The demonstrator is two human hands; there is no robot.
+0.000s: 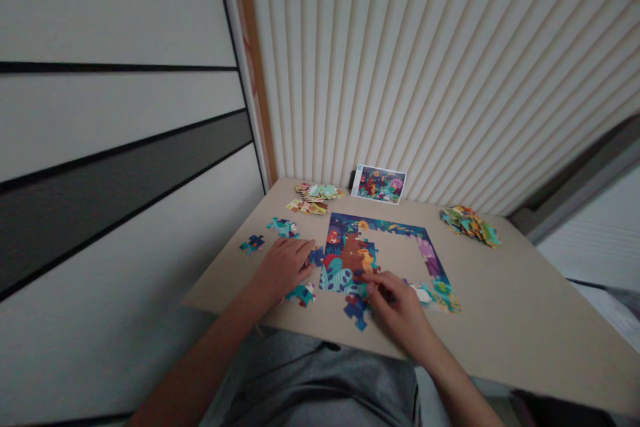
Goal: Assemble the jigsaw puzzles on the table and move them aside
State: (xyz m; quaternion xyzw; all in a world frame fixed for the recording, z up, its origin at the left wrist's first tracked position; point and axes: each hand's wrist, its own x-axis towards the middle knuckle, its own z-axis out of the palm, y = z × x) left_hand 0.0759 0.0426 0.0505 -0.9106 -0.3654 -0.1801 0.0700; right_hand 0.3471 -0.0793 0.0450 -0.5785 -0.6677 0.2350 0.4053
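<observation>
A partly joined puzzle (350, 255) lies on the table, its frame of edge pieces around a bare middle on the right. My left hand (286, 265) rests palm down with its fingers spread, left of the puzzle beside a dark blue piece (317, 255). At the puzzle's lower edge my right hand (397, 303) is closed, thumb and forefinger near each other; what they hold, if anything, is too small to make out. Dark blue pieces (357, 310) lie just left of my right hand. Teal pieces (301, 294) are below my left hand.
Piles of pieces lie at the back left (317, 192) and back right (470, 225) of the table (510, 307). A picture card (379, 184) leans at the back. More loose pieces (253, 244) lie at the left, near the wall.
</observation>
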